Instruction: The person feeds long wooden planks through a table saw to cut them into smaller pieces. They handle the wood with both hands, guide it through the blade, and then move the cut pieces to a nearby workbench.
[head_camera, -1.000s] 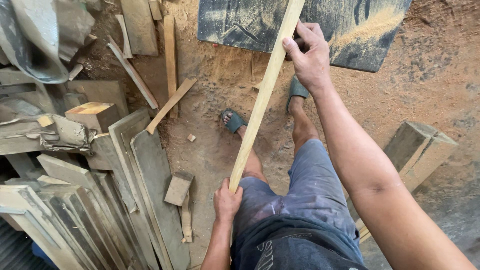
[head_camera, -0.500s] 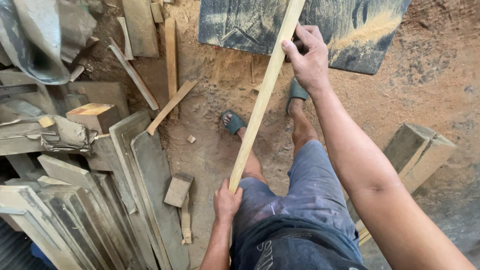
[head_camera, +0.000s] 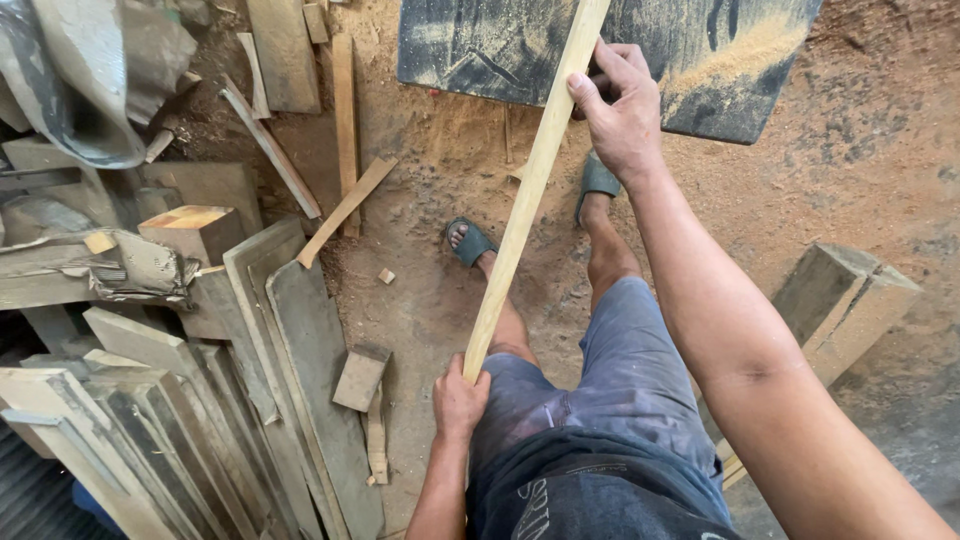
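**Long stick held steady at the dusty slab**

Nothing much has shifted since the earlier frames: both hands keep the same hold. Left hand is closed around the near end of the long, pale, square-edged wooden stick, close above the thigh; right hand is wrapped around it farther up, at the near edge of the dark grey, sawdust-strewn slab. Its long axis runs from that low left grip up and away, tilting slightly right, with the far end over the slab and out of view. If the right grip loosens, the stick could swing down toward the sandalled left foot below the slab.
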